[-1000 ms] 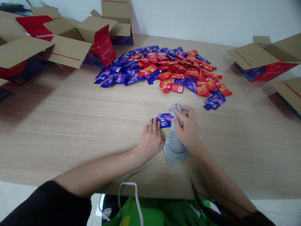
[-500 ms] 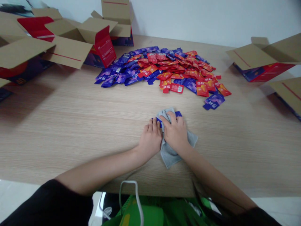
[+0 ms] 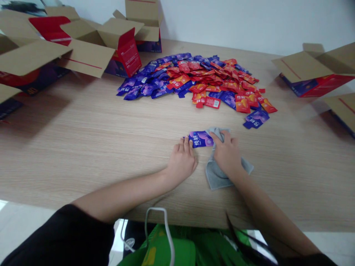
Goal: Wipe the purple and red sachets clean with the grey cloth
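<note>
A purple sachet [image 3: 200, 139] with white lettering lies flat on the wooden table in front of me. My left hand [image 3: 183, 157] presses its closed fingertips onto the sachet's left end, holding it down. Bunched in my right hand [image 3: 227, 153] is a grey cloth [image 3: 217, 175], whose upper part covers the sachet's right end. The cloth's loose corners spread over the table below and to the right of that hand. Beyond both hands lies a wide heap of purple sachets [image 3: 149, 87] and red-orange sachets [image 3: 196, 74]. One separate purple sachet [image 3: 256, 118] rests at the heap's near right edge.
Open cardboard boxes [image 3: 85, 55] crowd the table's left and back left. Another open box [image 3: 313, 79] stands at the right, with part of one more [image 3: 342, 107] nearer. A white wall [image 3: 235, 26] rises behind the table. A white cable [image 3: 166, 229] hangs by the front edge.
My right hand has slid the cloth rightward along the sachet, uncovering its printed left and middle parts. My left hand stays on the left end. The whole view has shifted slightly.
</note>
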### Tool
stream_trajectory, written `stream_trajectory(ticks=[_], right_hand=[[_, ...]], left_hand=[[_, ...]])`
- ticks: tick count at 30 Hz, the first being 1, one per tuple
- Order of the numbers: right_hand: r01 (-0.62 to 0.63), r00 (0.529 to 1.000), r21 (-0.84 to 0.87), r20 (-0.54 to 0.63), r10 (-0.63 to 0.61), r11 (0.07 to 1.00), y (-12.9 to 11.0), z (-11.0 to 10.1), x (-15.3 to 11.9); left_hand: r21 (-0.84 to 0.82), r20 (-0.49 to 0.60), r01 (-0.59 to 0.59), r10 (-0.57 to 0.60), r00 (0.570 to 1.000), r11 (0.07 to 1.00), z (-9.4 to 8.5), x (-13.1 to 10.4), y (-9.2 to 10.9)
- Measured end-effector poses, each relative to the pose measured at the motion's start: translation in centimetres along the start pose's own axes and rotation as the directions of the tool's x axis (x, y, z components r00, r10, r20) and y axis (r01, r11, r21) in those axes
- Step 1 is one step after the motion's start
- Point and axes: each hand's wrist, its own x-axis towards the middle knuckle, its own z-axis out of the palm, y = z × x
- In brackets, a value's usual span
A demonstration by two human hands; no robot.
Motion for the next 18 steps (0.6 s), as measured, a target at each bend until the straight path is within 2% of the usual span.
stream_trajectory(ticks=[4, 8, 10, 12, 14, 18], right_hand=[[0.000, 0.999, 0.030, 0.037, -0.001, 1.000, 2.0, -0.1, 0.7], [-0.035, 0.990, 0.254, 0.140, -0.001, 0.967, 3.8, -1.5, 2.9], [-0.035, 0.994, 0.355, 0.111, -0.005, 0.934, 3.7, -2.4, 4.0], [0.019, 0.999, 0.410, 0.033, -0.035, 0.912, 2.4, -3.2, 4.6], [0.097, 0.995, 0.420, -0.019, -0.098, 0.902, 0.2, -3.3, 4.5], [0.200, 0.972, 0.293, 0.057, -0.226, 0.935, -4.5, -1.6, 3.4]], left_hand=[[0.000, -0.002, -0.008, 0.008, 1.000, 1.000, 0.1, 0.1, 0.0], [-0.003, 0.002, -0.004, 0.004, 1.000, 1.000, -0.1, 0.1, 0.0], [0.000, 0.012, -0.003, 0.003, 1.000, 1.000, -0.2, 0.1, 0.0], [0.003, 0.021, -0.011, 0.011, 1.000, 1.000, -0.2, 0.1, 0.0], [0.017, 0.029, -0.020, 0.020, 0.999, 1.000, -0.2, 0.1, -0.1], [0.073, 0.064, -0.019, 0.014, 0.998, 0.997, -0.3, 0.2, -0.1]])
